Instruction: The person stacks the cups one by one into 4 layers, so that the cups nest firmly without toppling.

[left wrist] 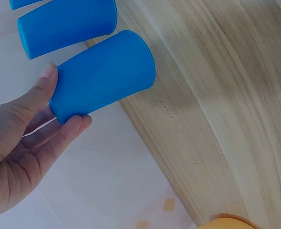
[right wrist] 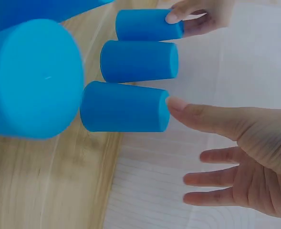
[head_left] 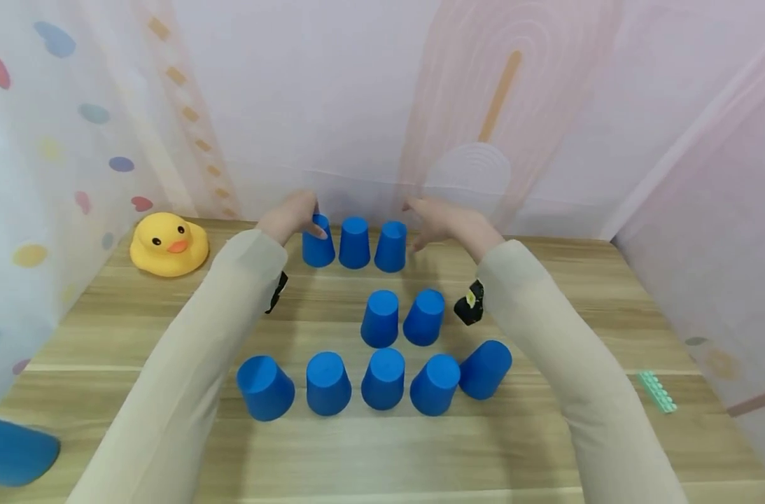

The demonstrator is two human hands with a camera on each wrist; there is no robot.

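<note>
Left hand (head_left: 292, 215): at 11 o'clock of the table (head_left: 382, 448), thumb and fingers pinching the top of the left back cup (head_left: 318, 243); the left wrist view shows the thumb on one side of the cup's closed end and a fingertip on the other.

Right hand (head_left: 443, 221): at 1 o'clock, fingers spread and straight, holding nothing; the right wrist view shows the thumb tip touching the top edge of the right back cup (head_left: 391, 246).

Back row: three upside-down blue cups at 12 o'clock, standing close side by side, the middle back cup (head_left: 354, 242) between the two above.

Middle row: pair of blue cups (head_left: 402, 318), upside down, touching, just toward 6 o'clock from the back row.

Front row: five blue cups (head_left: 382, 381), upside down, in a line nearest the person; the rightmost leans.

Rubber duck (head_left: 168, 243): yellow, at 10 o'clock, well apart from the cups.

Green toothed strip (head_left: 656, 390): at 4 o'clock near the table edge.

Blue object (head_left: 13, 451): at 8 o'clock, partly cut off.
</note>
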